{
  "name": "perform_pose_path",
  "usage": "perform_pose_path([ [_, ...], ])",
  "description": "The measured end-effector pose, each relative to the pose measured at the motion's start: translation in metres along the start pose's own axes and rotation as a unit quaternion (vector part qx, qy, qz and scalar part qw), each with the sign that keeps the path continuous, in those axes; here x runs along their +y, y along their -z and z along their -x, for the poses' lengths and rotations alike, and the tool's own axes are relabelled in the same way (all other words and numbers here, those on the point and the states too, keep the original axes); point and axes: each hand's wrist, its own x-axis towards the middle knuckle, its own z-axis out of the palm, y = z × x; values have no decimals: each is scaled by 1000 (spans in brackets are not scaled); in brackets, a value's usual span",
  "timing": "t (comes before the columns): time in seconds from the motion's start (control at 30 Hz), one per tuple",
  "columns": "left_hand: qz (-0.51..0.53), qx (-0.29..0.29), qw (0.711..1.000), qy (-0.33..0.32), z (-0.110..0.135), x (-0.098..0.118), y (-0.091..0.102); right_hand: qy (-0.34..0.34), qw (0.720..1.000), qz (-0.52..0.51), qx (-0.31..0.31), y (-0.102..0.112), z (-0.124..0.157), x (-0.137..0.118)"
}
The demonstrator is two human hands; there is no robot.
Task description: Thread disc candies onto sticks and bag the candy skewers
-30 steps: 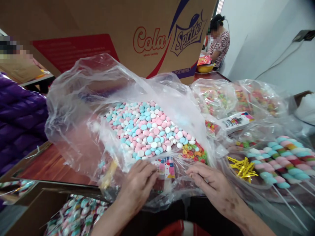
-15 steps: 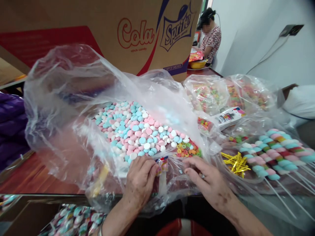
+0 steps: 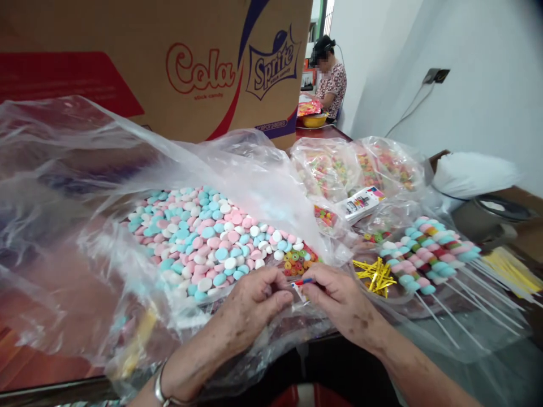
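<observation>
Near the table's front edge, my two hands meet over a small printed plastic bag [image 3: 300,291] with a blue and red top edge. My right hand [image 3: 345,302] pinches its right side between thumb and fingers. On the other side, the thumb and curled fingers of my left hand [image 3: 250,302] are closed at the bag's left edge; the exact contact is partly hidden. Beyond the hands spreads a heap of pink, blue and white marshmallows [image 3: 203,232] on a large clear plastic sheet [image 3: 254,181]. Colourful ring gummies [image 3: 297,261] lie at the heap's right end.
Right of my hands are gold twist ties [image 3: 375,275] and marshmallow skewers [image 3: 432,254] on white sticks. Behind lie bags of ring gummies [image 3: 331,167] and a stack of printed packets [image 3: 360,204]. A large carton [image 3: 148,107] stands at the back; a person [image 3: 333,79] sits beyond.
My left hand has moved right from the marshmallow heap's front edge, and both hands now meet at the small printed bag, which is lifted. The camera view has turned to the right.
</observation>
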Motion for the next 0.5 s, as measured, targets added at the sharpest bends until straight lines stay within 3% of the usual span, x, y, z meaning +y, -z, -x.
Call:
perform_pose_path([
  [0.1,5,-24,999,28,-8,1,1,35,998,54,17,6,0,6],
  [0.2,-21,-25,999,9,-12,5,-1,68,992,95,47,9,-1,13],
  [0.5,27,-24,999,5,-19,2,-13,77,983,134,99,18,0,15],
])
